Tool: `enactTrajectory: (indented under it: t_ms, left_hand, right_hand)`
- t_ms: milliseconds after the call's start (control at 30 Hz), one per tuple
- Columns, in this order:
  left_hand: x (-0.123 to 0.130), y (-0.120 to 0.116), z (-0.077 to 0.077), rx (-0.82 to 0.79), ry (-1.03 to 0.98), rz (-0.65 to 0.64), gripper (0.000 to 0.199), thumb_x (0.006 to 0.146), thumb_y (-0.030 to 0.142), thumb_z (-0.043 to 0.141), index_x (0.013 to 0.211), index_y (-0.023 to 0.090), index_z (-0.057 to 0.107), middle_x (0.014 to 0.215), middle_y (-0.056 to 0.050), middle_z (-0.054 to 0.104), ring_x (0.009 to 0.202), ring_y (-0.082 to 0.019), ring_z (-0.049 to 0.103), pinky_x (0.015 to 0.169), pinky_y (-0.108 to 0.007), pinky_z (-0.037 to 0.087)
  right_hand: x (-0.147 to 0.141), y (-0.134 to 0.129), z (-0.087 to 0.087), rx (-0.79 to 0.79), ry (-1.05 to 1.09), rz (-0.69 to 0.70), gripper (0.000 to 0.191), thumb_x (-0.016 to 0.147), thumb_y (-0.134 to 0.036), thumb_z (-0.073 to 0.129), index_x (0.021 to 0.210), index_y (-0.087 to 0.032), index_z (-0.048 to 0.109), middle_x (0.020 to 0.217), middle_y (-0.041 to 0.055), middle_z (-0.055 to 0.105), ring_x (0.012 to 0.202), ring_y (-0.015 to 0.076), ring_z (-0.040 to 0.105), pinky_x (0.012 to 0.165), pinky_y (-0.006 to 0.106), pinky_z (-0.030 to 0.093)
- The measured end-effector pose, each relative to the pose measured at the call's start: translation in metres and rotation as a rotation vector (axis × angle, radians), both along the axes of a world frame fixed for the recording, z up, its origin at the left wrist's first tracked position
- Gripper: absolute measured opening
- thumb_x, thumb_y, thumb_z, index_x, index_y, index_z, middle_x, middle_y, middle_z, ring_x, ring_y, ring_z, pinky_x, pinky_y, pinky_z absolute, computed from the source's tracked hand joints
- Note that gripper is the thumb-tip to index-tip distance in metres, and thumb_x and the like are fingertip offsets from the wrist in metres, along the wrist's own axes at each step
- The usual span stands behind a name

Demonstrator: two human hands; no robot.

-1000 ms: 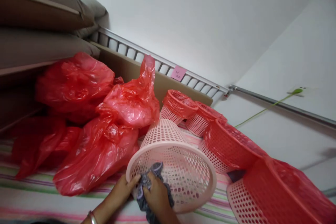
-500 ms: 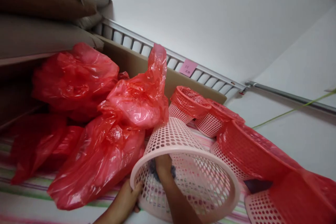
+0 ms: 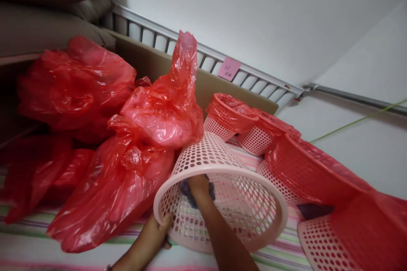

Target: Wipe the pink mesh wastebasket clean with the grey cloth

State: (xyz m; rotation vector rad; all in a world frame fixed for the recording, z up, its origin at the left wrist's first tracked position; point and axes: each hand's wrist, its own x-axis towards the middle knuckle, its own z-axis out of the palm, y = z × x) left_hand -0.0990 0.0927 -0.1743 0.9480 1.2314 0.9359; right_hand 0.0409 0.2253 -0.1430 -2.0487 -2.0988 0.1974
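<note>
A pale pink perforated plastic wastebasket [image 3: 219,170] lies on its side with its mouth facing me. My left hand [image 3: 157,233] grips the rim at its lower left, thumb inside and fingers outside. Reaching into the basket, my right hand [image 3: 199,186] is closed on a dark grey-blue cloth [image 3: 188,192] against the inner wall. Its fingertips are hidden behind the hand and the cloth. Bunched red plastic bags [image 3: 114,194] lie directly left of the basket, and another red bag [image 3: 162,114] rests against its far end.
Several wastebaskets lined with red bags [image 3: 311,169] stand in a row on the right. Everything rests on a striped sheet [image 3: 127,249]. A slatted metal rail [image 3: 152,29] with a pink note [image 3: 229,69] runs behind. Stacked brown cushions [image 3: 47,29] are at left.
The view has shifted slightly, so the bags and rail sit a little differently in it. My right hand stays inside the basket with the cloth; my left still holds the rim.
</note>
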Motion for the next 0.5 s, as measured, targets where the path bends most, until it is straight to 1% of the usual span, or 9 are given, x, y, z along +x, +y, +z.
enactTrajectory:
  t_ms: [100, 200, 267, 300, 333, 400, 433, 467, 500]
  left_hand:
    - [0.001, 0.0, -0.002, 0.0, 0.012, 0.0, 0.058, 0.078, 0.053, 0.048, 0.117, 0.011, 0.044, 0.075, -0.006, 0.063, 0.04, -0.011, 0.056, 0.034, -0.021, 0.044]
    - [0.0, 0.0, 0.0, 0.029, -0.015, -0.017, 0.056, 0.074, 0.057, 0.05, 0.106, 0.01, 0.052, 0.069, -0.007, 0.066, 0.044, -0.017, 0.06, 0.038, -0.026, 0.048]
    - [-0.006, 0.001, 0.005, 0.043, -0.02, -0.012, 0.055, 0.072, 0.057, 0.052, 0.1, 0.01, 0.056, 0.07, -0.009, 0.068, 0.052, -0.022, 0.064, 0.042, -0.03, 0.051]
    - [-0.01, 0.001, 0.008, 0.053, -0.017, -0.003, 0.053, 0.072, 0.056, 0.052, 0.099, 0.011, 0.058, 0.076, -0.011, 0.07, 0.059, -0.024, 0.066, 0.047, -0.033, 0.054]
    - [-0.015, 0.001, 0.011, 0.067, -0.011, 0.013, 0.05, 0.073, 0.054, 0.053, 0.098, 0.012, 0.059, 0.083, -0.012, 0.071, 0.069, -0.026, 0.068, 0.056, -0.034, 0.056]
    - [-0.023, 0.0, 0.016, 0.091, 0.005, 0.049, 0.044, 0.075, 0.049, 0.052, 0.098, 0.012, 0.06, 0.095, -0.013, 0.071, 0.09, -0.028, 0.066, 0.076, -0.036, 0.055]
    - [-0.026, 0.0, 0.016, 0.095, 0.008, 0.055, 0.043, 0.076, 0.048, 0.052, 0.098, 0.012, 0.061, 0.096, -0.013, 0.071, 0.094, -0.029, 0.065, 0.08, -0.036, 0.053]
    - [-0.026, -0.001, 0.015, 0.087, 0.008, 0.052, 0.043, 0.077, 0.047, 0.051, 0.1, 0.011, 0.06, 0.094, -0.014, 0.071, 0.091, -0.029, 0.066, 0.079, -0.038, 0.054]
    - [-0.024, -0.001, 0.013, 0.072, 0.003, 0.04, 0.044, 0.078, 0.046, 0.05, 0.101, 0.01, 0.059, 0.088, -0.014, 0.072, 0.083, -0.029, 0.068, 0.072, -0.039, 0.056]
  right_hand:
    - [-0.003, -0.058, 0.002, -0.039, -0.016, 0.038, 0.032, 0.08, -0.021, 0.046, 0.109, -0.018, 0.059, 0.091, 0.0087, 0.069, 0.084, 0.0223, 0.064, 0.074, 0.03, 0.045]
    - [-0.001, -0.113, -0.001, -0.071, -0.031, 0.102, 0.036, 0.072, -0.022, 0.053, 0.108, -0.022, 0.058, 0.09, 0.0071, 0.068, 0.085, 0.0225, 0.063, 0.073, 0.029, 0.044]
    - [0.002, -0.134, -0.002, -0.086, -0.04, 0.115, 0.037, 0.069, -0.022, 0.054, 0.106, -0.022, 0.059, 0.09, 0.0075, 0.067, 0.087, 0.023, 0.063, 0.075, 0.029, 0.044]
    - [0.005, -0.14, -0.001, -0.092, -0.039, 0.115, 0.036, 0.068, -0.022, 0.054, 0.104, -0.023, 0.06, 0.089, 0.0072, 0.067, 0.086, 0.0229, 0.062, 0.074, 0.028, 0.044]
    - [0.007, -0.143, 0.0, -0.1, -0.032, 0.123, 0.034, 0.068, -0.022, 0.054, 0.101, -0.024, 0.06, 0.088, 0.0065, 0.067, 0.085, 0.0225, 0.062, 0.073, 0.028, 0.043]
    - [0.009, -0.142, 0.005, -0.125, 0.002, 0.15, 0.031, 0.067, -0.021, 0.054, 0.097, -0.024, 0.061, 0.085, 0.0045, 0.068, 0.082, 0.0214, 0.062, 0.072, 0.026, 0.043]
    - [0.009, -0.139, 0.008, -0.13, 0.027, 0.154, 0.031, 0.066, -0.021, 0.054, 0.096, -0.024, 0.061, 0.085, 0.0037, 0.068, 0.082, 0.0209, 0.063, 0.072, 0.026, 0.043]
    - [0.007, -0.135, 0.009, -0.12, 0.061, 0.146, 0.031, 0.067, -0.021, 0.053, 0.096, -0.025, 0.061, 0.087, 0.0031, 0.068, 0.084, 0.0202, 0.062, 0.074, 0.025, 0.042]
    - [0.005, -0.13, 0.01, -0.098, 0.099, 0.125, 0.031, 0.068, -0.02, 0.052, 0.098, -0.024, 0.06, 0.089, 0.0028, 0.068, 0.086, 0.0194, 0.062, 0.075, 0.025, 0.042]
